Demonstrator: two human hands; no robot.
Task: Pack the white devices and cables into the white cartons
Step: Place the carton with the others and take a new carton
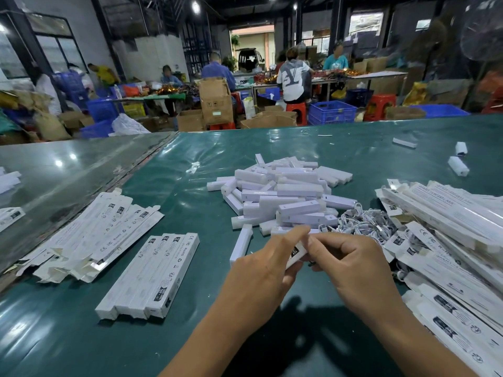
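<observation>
While our left hand (pixel 261 265) and right hand (pixel 351 265) both grip one carton (pixel 295 254), we should steady it. Devices (pixel 285 191) wait at twelve o'clock.

Dim warehouse, ceiling lamps (pixel 196 6), blue crates (pixel 332 111), cardboard boxes (pixel 215 103), red stools (pixel 380 106), green-covered table (pixel 190 159)

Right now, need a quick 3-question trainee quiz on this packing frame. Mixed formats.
1. True or false: both hands hold the same carton.
2. The cables lie where? A) left of the device pile B) between the device pile and the right-hand carton heap C) off the table
3. Fill in: the neat row of four cartons lies to the person's ____.

Key: 1 true: left hand and right hand both grip it. 2 B. 3 left.
</observation>
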